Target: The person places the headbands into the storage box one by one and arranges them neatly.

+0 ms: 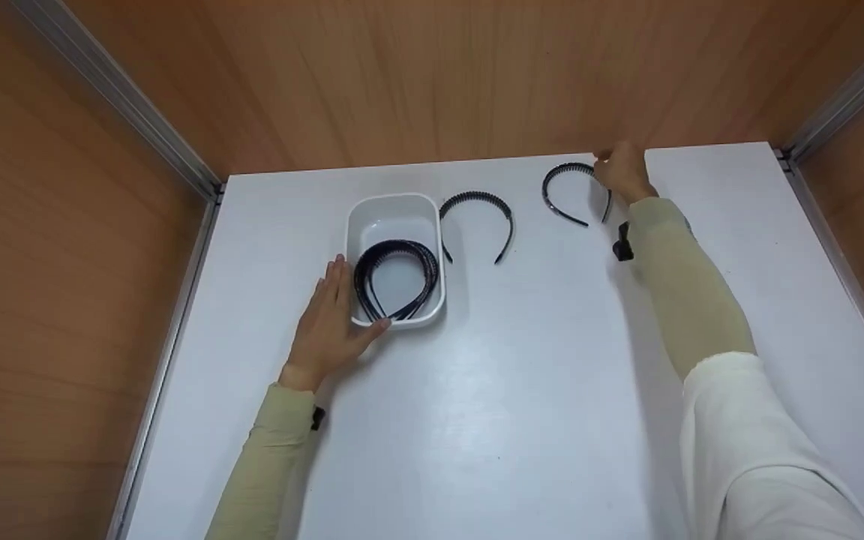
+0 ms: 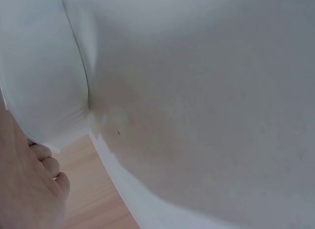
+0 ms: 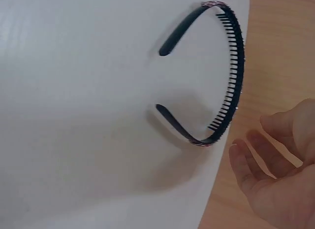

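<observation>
My left hand (image 1: 325, 330) rests against a white plastic tub (image 1: 393, 198), its fingers straight along the left wall and its thumb at the near rim. Inside the tub lie several black headbands (image 1: 361, 279), nested together. In the left wrist view, part of the tub (image 2: 44, 66) shows above the fingers. At the far edge of the table, my right hand (image 1: 625, 172) is beside a black toothed headband (image 1: 568, 166). The right wrist view shows this headband (image 3: 239, 66) whole, with the loosely bent fingers just apart from its curve and nothing between them.
Another black headband (image 1: 507, 210) lies just right of the tub. The white table (image 1: 477, 420) is bounded by a wooden panel (image 1: 402, 82) at the back and wooden side panels with metal rails.
</observation>
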`<state>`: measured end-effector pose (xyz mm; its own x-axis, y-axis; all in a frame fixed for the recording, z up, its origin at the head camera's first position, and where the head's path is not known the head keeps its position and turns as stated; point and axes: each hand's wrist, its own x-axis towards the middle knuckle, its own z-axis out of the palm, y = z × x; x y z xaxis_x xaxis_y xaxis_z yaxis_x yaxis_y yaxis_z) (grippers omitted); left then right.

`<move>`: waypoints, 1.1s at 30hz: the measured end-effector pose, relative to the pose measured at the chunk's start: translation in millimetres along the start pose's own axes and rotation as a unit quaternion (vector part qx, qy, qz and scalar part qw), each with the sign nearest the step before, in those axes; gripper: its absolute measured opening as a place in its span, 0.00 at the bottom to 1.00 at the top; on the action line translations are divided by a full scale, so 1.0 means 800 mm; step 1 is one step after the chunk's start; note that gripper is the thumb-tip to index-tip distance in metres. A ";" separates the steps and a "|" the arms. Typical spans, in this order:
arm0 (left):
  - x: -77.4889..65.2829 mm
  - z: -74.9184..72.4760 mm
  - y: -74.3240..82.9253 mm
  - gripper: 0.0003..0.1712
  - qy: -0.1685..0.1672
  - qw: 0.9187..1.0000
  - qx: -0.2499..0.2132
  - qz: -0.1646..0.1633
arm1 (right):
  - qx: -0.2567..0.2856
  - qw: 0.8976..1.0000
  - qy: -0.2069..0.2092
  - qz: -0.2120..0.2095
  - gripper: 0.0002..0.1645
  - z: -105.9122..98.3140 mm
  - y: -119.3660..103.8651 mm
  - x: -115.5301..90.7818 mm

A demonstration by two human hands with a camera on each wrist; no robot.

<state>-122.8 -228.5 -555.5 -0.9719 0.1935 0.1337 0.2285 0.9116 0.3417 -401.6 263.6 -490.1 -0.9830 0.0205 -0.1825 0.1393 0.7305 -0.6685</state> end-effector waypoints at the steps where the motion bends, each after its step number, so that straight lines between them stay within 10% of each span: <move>1: -0.001 0.000 0.000 0.69 0.000 1.000 -0.002 0.000 | 0.000 1.000 0.002 -0.002 0.27 0.005 0.005 0.000; 33: 0.000 -0.008 -0.001 0.69 -0.022 1.000 -0.006 -0.003 | 0.019 0.998 0.031 0.048 0.25 0.016 0.024 -0.018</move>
<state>-122.6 -231.5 -549.9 -0.9746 0.2052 0.0902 0.2239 0.9086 0.3526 -383.1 268.7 -509.4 -0.9700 0.1321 -0.2041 0.2373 0.6961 -0.6776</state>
